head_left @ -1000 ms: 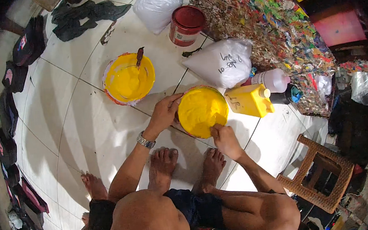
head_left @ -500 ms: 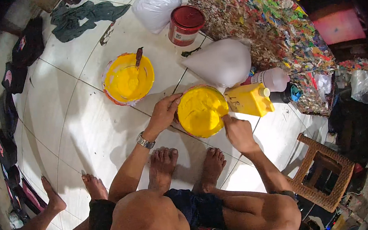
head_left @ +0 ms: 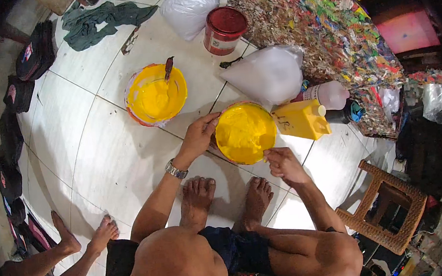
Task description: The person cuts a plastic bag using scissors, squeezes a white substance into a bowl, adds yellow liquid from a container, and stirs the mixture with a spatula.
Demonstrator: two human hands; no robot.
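Observation:
A round tub of thick yellow paint stands on the tiled floor in front of my feet. My left hand is closed on its left rim, the thumb on top. At the lower right rim, my right hand is closed around a yellow-coated stirrer whose shape is mostly hidden by fingers and paint. Ridges and swirls mark the paint surface. Further left and back sits a second yellow tub, with a dark, paint-stained stick leaning on its rim.
Right of the tub are a yellow jerrycan, a pinkish bottle and a filled plastic bag. Behind stand a red can and a paint-crusted surface. A brown stool is at right; another person's foot at left.
My right hand has moved nearer along the tub's rim, and the paint's swirls have changed. My left hand keeps its hold. The other person's foot has shifted.

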